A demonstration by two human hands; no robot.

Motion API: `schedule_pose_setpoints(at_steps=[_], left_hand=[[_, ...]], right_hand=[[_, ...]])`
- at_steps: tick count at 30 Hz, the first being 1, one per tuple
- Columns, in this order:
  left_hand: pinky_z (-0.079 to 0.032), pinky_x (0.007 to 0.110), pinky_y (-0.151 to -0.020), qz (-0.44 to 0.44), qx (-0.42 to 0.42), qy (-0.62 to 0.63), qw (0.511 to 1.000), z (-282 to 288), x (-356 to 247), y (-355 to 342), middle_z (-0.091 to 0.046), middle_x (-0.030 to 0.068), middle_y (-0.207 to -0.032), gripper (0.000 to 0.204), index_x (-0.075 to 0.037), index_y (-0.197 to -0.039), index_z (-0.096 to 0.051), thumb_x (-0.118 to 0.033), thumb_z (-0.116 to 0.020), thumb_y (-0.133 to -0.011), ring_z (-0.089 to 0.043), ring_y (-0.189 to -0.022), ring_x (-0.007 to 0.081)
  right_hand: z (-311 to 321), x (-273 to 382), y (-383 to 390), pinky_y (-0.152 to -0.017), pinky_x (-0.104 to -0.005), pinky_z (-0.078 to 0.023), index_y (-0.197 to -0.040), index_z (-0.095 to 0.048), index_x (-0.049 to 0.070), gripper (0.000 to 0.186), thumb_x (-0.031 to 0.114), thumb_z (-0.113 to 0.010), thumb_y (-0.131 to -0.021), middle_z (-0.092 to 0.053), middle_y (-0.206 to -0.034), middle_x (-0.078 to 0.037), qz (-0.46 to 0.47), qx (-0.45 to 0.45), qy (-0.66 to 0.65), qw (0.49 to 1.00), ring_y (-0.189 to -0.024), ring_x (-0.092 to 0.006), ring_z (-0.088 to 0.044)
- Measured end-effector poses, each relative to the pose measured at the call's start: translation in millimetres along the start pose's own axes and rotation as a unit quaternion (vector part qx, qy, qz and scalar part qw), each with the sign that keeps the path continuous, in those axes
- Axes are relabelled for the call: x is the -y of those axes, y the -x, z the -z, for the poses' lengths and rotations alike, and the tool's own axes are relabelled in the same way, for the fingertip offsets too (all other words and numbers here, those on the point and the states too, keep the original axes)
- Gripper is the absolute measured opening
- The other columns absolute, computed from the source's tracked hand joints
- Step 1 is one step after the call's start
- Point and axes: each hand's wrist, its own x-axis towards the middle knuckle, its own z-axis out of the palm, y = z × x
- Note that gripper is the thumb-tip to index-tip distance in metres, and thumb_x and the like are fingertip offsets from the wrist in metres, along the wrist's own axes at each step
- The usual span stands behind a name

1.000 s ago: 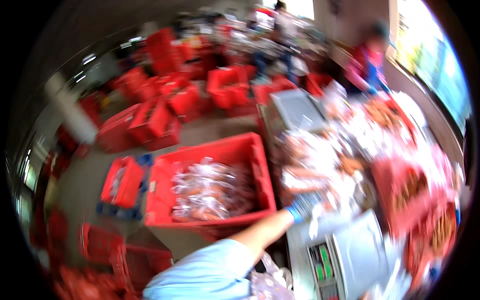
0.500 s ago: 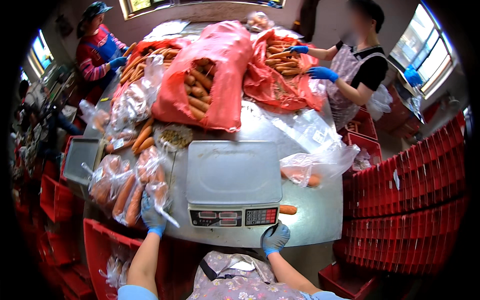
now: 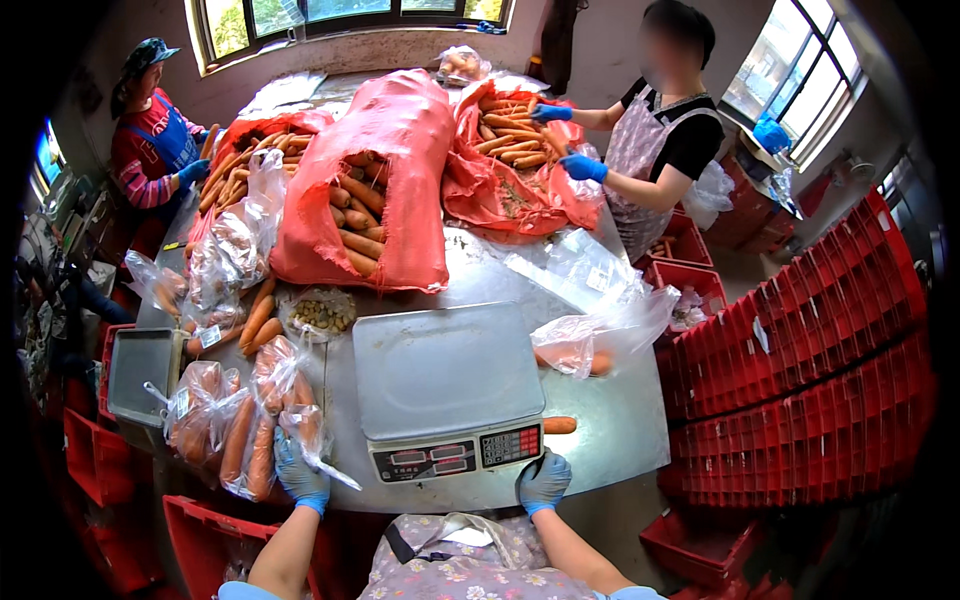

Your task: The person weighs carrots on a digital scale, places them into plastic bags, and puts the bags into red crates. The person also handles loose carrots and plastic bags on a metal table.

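My left hand, in a blue glove, is closed at the lower end of bagged carrots on the metal table's left front. My right hand, also gloved, is curled at the table edge below the right end of the scale; what its fingertips hold, if anything, is hidden. A loose carrot lies just above it. More bagged carrots sit left, and a loose plastic bag with carrots lies to the right of the scale.
Torn red mesh sacks of carrots cover the table's back. Two co-workers in blue gloves handle carrots at either side. Red crates are stacked right, others stand left. A second scale sits at the left edge.
My view has swung from the crates on the left to face the table. Since half a second ago it has shifted slightly; both my hands stay in much the same places.
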Motion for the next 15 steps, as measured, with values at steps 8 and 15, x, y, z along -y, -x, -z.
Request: schedule_pose_setpoints(at_steps=[8,15], left_hand=[[-0.028,0.044,-0.106,-0.017,-0.029,0.009,0.999,-10,10,5,-0.036,0.0215,-0.137,0.075,0.0,-0.132,-0.038,-0.016,-0.067,-0.065,-0.035,-0.126,0.0399],[-0.027,0.044,-0.106,-0.009,-0.026,0.001,1.0,-5,9,6,-0.037,0.0213,-0.137,0.071,0.001,-0.132,-0.039,-0.016,-0.064,-0.068,-0.035,-0.125,0.0391]], right_hand=[[1,0,0,-0.073,-0.0455,-0.037,-0.103,-0.056,0.008,0.032,0.019,-0.054,-0.073,-0.053,-0.084,-0.013,0.009,0.0,0.017,1.0,-0.083,-0.0326,-0.049],[1,4,-2,-0.069,-0.0448,-0.037,-0.097,-0.057,0.008,0.026,0.016,-0.054,-0.072,-0.053,-0.08,-0.013,0.026,-0.031,-0.01,0.999,-0.08,-0.0324,-0.05]])
